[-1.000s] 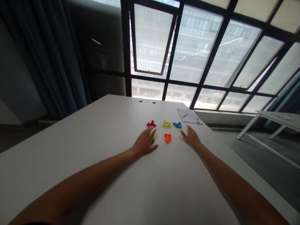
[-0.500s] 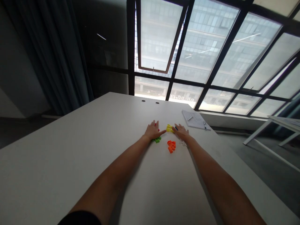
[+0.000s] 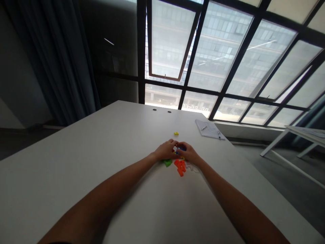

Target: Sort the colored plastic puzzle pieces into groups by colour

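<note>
- Head view: left hand [image 3: 165, 150] and right hand [image 3: 189, 153] come together over the white surface [image 3: 101, 149]; the fingers of both are curved inward, with the two sets of tips close to each other.
- Grip: cannot tell whether the fingers of either hand are clamped on a piece; the hands hide the contact.
- Between the fingers: blue pieces [image 3: 181, 148], with a trace of red pieces [image 3: 174, 150] and yellow bits [image 3: 183, 158], mostly covered.
- Near side of the left fingers: green pieces [image 3: 167, 163], partly hidden by the hand.
- Near side of the gap between the hands: orange pieces [image 3: 180, 167], in a small loose group.
- Near side of the right fingers: whitish pieces [image 3: 191, 167], faint against the surface, beside the orange pieces.
- Beyond the fingertips: a single yellow piece [image 3: 176, 134], standing apart.
- Beyond and right of the right fingers: paper pad [image 3: 210, 129] close to the surface's right edge, bearing a pen [image 3: 203, 128] and a second pen [image 3: 219, 135].
- Edges: right edge nearer the fingers than the left; far edge well beyond them, two dark discs [image 3: 154, 109] just inside it.
- Room: broad stretch left of the left fingers, narrower strip right of the right fingers.
</note>
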`<state>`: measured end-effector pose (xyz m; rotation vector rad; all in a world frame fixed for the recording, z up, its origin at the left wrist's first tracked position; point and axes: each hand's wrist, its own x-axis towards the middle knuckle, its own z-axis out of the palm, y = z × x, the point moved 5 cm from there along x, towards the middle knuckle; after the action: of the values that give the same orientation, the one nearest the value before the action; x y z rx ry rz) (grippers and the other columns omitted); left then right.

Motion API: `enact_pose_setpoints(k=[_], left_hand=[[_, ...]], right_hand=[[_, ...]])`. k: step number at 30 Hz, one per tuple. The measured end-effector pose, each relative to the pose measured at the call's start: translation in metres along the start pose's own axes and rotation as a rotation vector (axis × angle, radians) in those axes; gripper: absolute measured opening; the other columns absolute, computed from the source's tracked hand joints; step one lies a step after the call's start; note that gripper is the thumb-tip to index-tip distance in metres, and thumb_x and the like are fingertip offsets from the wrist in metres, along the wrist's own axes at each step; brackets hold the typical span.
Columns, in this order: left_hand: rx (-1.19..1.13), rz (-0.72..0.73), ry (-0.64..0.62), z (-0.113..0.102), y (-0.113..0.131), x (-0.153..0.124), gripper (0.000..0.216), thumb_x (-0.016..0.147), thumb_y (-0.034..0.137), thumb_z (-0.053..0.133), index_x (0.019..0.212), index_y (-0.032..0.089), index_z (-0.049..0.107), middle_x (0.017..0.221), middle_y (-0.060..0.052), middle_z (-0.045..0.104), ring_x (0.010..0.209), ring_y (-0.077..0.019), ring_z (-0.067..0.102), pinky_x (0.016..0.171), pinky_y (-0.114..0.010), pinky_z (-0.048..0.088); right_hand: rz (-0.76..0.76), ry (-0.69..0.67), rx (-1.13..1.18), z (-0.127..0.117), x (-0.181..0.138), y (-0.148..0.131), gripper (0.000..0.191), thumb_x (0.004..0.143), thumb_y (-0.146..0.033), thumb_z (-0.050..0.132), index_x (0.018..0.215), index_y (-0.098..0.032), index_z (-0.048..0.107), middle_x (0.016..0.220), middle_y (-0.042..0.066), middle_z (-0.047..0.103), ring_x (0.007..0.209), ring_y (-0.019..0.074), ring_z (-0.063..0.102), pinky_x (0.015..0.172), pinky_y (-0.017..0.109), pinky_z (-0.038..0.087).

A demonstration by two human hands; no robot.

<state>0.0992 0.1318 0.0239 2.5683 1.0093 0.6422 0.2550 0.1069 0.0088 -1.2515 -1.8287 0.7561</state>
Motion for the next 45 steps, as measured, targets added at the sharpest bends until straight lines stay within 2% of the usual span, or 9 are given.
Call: enact_pose_setpoints(k=[5, 12, 16, 20, 27, 34, 39, 42, 45], left_hand=[[-0.055, -0.035, -0.035, -0.023, -0.005, 0.001, 0.042, 0.093, 0.048, 0.058, 0.129, 0.027, 0.063, 0.111, -0.003, 0.074, 0.092, -0.0202, 0.071, 0.084, -0.031, 0.055], [0.251, -0.078, -0.1, -0.006, -0.029, 0.049, 0.065, 0.09, 0.041, 0.064, 0.15, 0.024, 0.046, 0.16, -0.013, 0.043, 0.139, -0.034, 0.048, 0.112, -0.046, 0.042], [0.274, -0.093, -0.148, 0.02, -0.033, 0.079, 0.069, 0.094, 0.046, 0.058, 0.155, 0.019, 0.038, 0.168, -0.015, 0.026, 0.15, -0.0324, 0.033, 0.12, -0.045, 0.032], [0.285, -0.088, -0.154, 0.029, -0.035, 0.085, 0.058, 0.098, 0.047, 0.051, 0.148, 0.017, 0.048, 0.162, -0.017, 0.037, 0.145, -0.0316, 0.042, 0.117, -0.044, 0.036], [0.289, 0.005, -0.103, 0.002, -0.039, 0.034, 0.052, 0.092, 0.035, 0.058, 0.142, 0.02, 0.055, 0.14, -0.015, 0.058, 0.123, -0.031, 0.059, 0.108, -0.042, 0.045], [0.103, 0.043, -0.063, -0.04, -0.017, -0.028, 0.037, 0.089, 0.027, 0.057, 0.124, 0.023, 0.069, 0.106, -0.005, 0.07, 0.09, -0.0198, 0.068, 0.088, -0.031, 0.054], [0.073, 0.185, -0.159, -0.04, 0.011, -0.08, 0.044, 0.095, 0.054, 0.057, 0.133, 0.034, 0.067, 0.138, -0.007, 0.059, 0.121, -0.0274, 0.06, 0.106, -0.039, 0.049], [0.081, 0.193, -0.158, -0.029, 0.018, -0.102, 0.056, 0.092, 0.061, 0.06, 0.142, 0.034, 0.06, 0.153, -0.008, 0.047, 0.138, -0.0334, 0.046, 0.117, -0.046, 0.038], [0.056, 0.147, -0.056, -0.023, 0.022, -0.109, 0.074, 0.088, 0.06, 0.065, 0.152, 0.027, 0.048, 0.146, -0.013, 0.051, 0.134, -0.0339, 0.048, 0.117, -0.049, 0.037]], right_hand=[[0.027, 0.056, 0.131, -0.029, -0.02, -0.006, 0.047, 0.09, -0.055, 0.063, 0.121, -0.02, 0.064, 0.128, 0.012, 0.068, 0.121, 0.0269, 0.064, 0.105, 0.046, 0.052], [0.009, -0.185, -0.36, -0.019, -0.082, -0.013, 0.076, 0.094, -0.064, 0.055, 0.155, -0.021, 0.041, 0.157, 0.017, 0.046, 0.142, 0.0336, 0.046, 0.116, 0.057, 0.04], [-0.163, -0.162, -0.589, 0.001, -0.102, -0.028, 0.061, 0.096, -0.058, 0.057, 0.145, -0.023, 0.055, 0.147, 0.014, 0.058, 0.144, 0.0351, 0.043, 0.12, 0.059, 0.031], [-0.243, -0.137, -0.547, 0.001, -0.101, -0.035, 0.04, 0.101, -0.05, 0.052, 0.128, -0.024, 0.067, 0.127, 0.011, 0.071, 0.129, 0.0299, 0.058, 0.112, 0.051, 0.042], [-0.221, -0.051, -0.516, -0.004, -0.099, -0.033, 0.034, 0.102, -0.046, 0.05, 0.115, -0.021, 0.069, 0.11, 0.011, 0.073, 0.105, 0.0266, 0.066, 0.097, 0.044, 0.049], [-0.084, 0.024, -0.529, -0.005, -0.102, -0.027, 0.052, 0.102, -0.053, 0.047, 0.14, -0.019, 0.057, 0.137, 0.015, 0.064, 0.127, 0.0304, 0.057, 0.11, 0.05, 0.043], [-0.055, -0.035, -0.616, 0.013, -0.107, -0.036, 0.081, 0.085, -0.06, 0.069, 0.15, -0.016, 0.048, 0.145, 0.018, 0.057, 0.137, 0.0379, 0.048, 0.116, 0.056, 0.035], [-0.134, -0.032, -0.598, 0.023, -0.107, -0.043, 0.074, 0.084, -0.049, 0.073, 0.147, -0.017, 0.049, 0.14, 0.016, 0.062, 0.129, 0.0342, 0.055, 0.114, 0.053, 0.038], [-0.2, -0.035, -0.533, 0.026, -0.107, -0.048, 0.067, 0.088, -0.04, 0.071, 0.147, -0.018, 0.047, 0.138, 0.015, 0.063, 0.125, 0.0316, 0.059, 0.111, 0.052, 0.041]])
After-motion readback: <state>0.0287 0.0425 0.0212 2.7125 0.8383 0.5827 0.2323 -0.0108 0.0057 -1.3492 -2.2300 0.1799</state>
